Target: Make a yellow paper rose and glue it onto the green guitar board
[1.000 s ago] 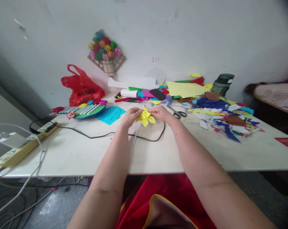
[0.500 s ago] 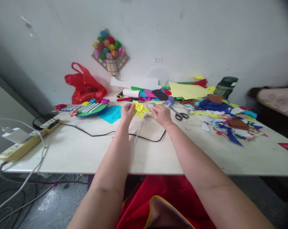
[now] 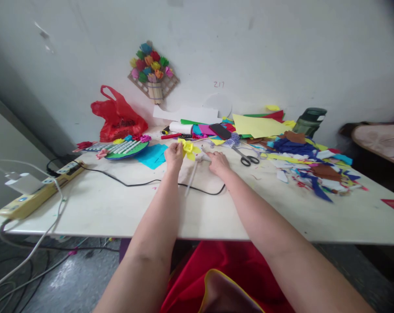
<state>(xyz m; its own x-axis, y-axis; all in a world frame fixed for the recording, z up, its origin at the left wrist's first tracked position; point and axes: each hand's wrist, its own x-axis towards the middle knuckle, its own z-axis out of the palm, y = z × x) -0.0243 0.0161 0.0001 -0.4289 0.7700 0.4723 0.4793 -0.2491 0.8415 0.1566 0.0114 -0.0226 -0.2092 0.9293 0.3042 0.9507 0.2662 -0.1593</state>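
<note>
Pinched in my left hand (image 3: pixel 173 155) is a yellow paper flower (image 3: pixel 188 148) with crinkled petals, held just above the table. My right hand (image 3: pixel 219 164) is apart from the flower and low over the table, index finger stretched out and fingers spread. It is right at a white glue gun (image 3: pixel 202 157), partly covered by the hand; whether they touch is hard to make out. A translucent glue stick (image 3: pixel 190 179) sticks out from the gun toward me. A black cord (image 3: pixel 203 191) runs across the table below.
Black-handled scissors (image 3: pixel 249 160) lie right of my hand, near a heap of paper scraps (image 3: pixel 314 163). A green board with paper rolls (image 3: pixel 127 148) and a blue sheet (image 3: pixel 153 156) lie left. Behind are a red bag (image 3: pixel 120 117), phone (image 3: pixel 220 131) and bottle (image 3: pixel 309 121). A power strip (image 3: pixel 37 191) stands at left.
My right hand has left the yellow flower and moved down to the glue gun, its fingers loosening. My left hand keeps the flower in about the same place.
</note>
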